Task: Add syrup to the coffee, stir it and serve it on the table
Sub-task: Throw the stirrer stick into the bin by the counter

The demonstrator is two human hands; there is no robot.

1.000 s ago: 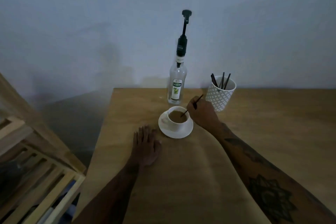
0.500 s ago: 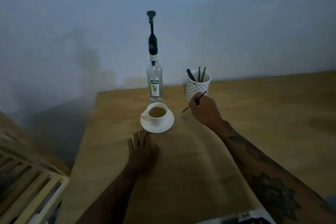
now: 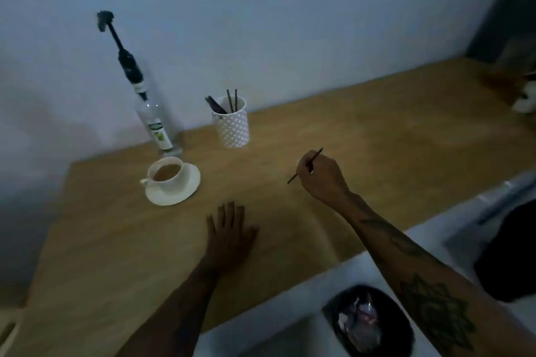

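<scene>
Stirrer (image 3: 305,165) is out of the cup (image 3: 166,173) now, carried well right of it, pinched in the right hand (image 3: 320,175); a second ago it was in the coffee. Left hand (image 3: 229,229) stays flat, fingers straight, on the wooden table (image 3: 377,136). Stirring looks done, serving left. Cup sits on its saucer (image 3: 190,187), far left, by the syrup bottle (image 3: 153,122) and white holder (image 3: 232,124). Dim room, pale wall (image 3: 290,23); dark bin (image 3: 368,322) near right.

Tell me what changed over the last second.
The right hand lifted the stir stick out of the coffee cup and carried it away to the right, still pinching it. The left hand stayed flat on the table; cup, saucer and syrup bottle unmoved.
</scene>
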